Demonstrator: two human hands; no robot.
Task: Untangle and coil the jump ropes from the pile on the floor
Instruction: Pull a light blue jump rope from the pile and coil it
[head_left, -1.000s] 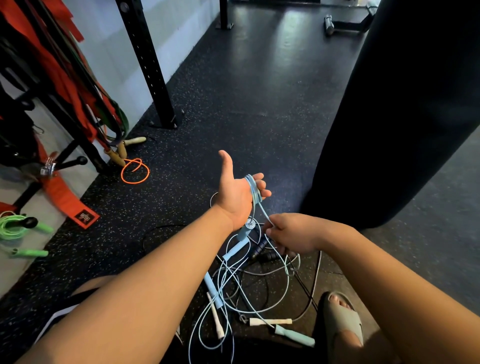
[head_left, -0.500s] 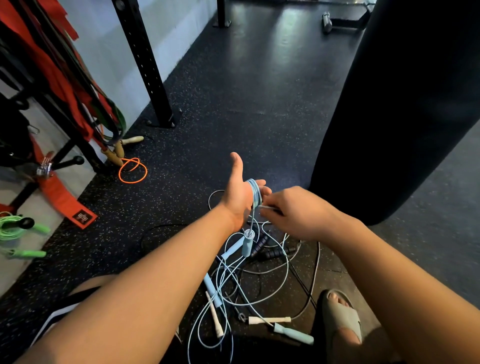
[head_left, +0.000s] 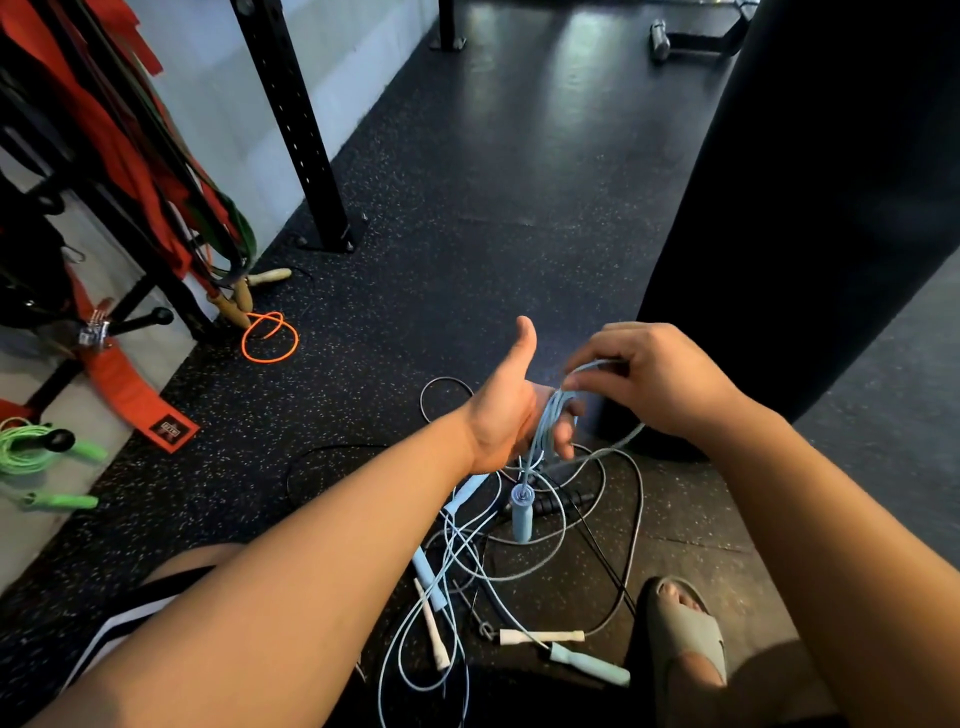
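A right hand (head_left: 652, 382) pinches a light-blue jump rope (head_left: 543, 432) looped round the curled fingers (head_left: 567, 435) of a thumb-up left hand (head_left: 506, 413), above the tangled pile (head_left: 430, 577) on the floor (head_left: 467, 208).

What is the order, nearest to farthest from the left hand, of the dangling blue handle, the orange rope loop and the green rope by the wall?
Measured from the left hand:
1. The blue handle, dangling just below it on the blue rope.
2. The orange rope loop, on the floor to the left, by the rack.
3. The green rope, at the far left edge.
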